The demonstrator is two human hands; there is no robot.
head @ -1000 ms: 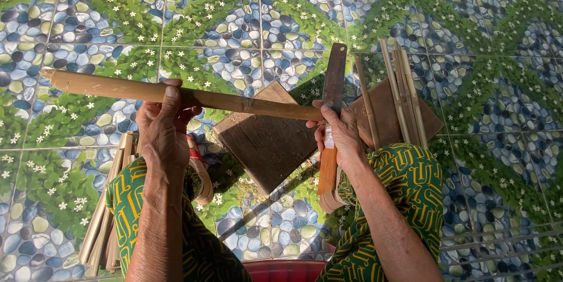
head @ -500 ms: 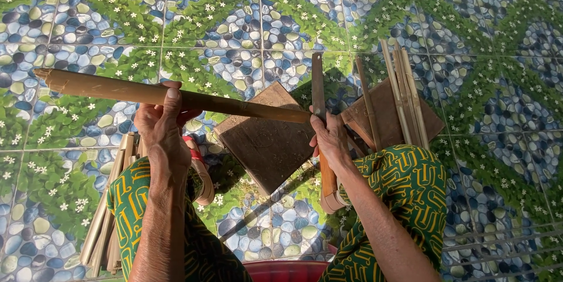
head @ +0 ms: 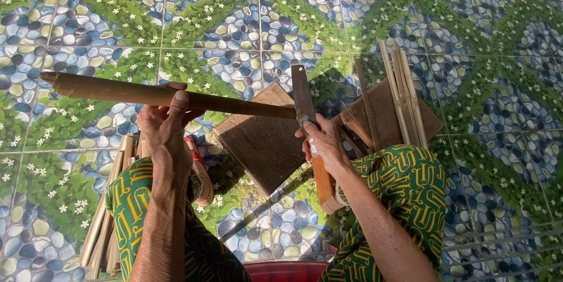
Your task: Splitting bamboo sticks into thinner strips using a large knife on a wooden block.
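Note:
My left hand point(head: 164, 126) grips a long bamboo pole point(head: 117, 91) that runs level from the far left towards the middle. My right hand point(head: 321, 141) holds a cleaver-like knife by its wooden handle point(head: 324, 182). The flat dark blade point(head: 302, 97) points away from me and meets the pole's right end. A dark square wooden board point(head: 264, 141) lies on the floor under the pole's end.
Thin bamboo strips point(head: 402, 91) lie on a second wooden board point(head: 431, 120) by my right knee. More split strips point(head: 102, 229) sit beside my left leg. A red tub rim point(head: 284, 270) shows at the bottom. The floor is patterned tile point(head: 234, 18).
The knife has shifted left along the pole, and the blade now tilts slightly left. The pole has turned a little in my left hand.

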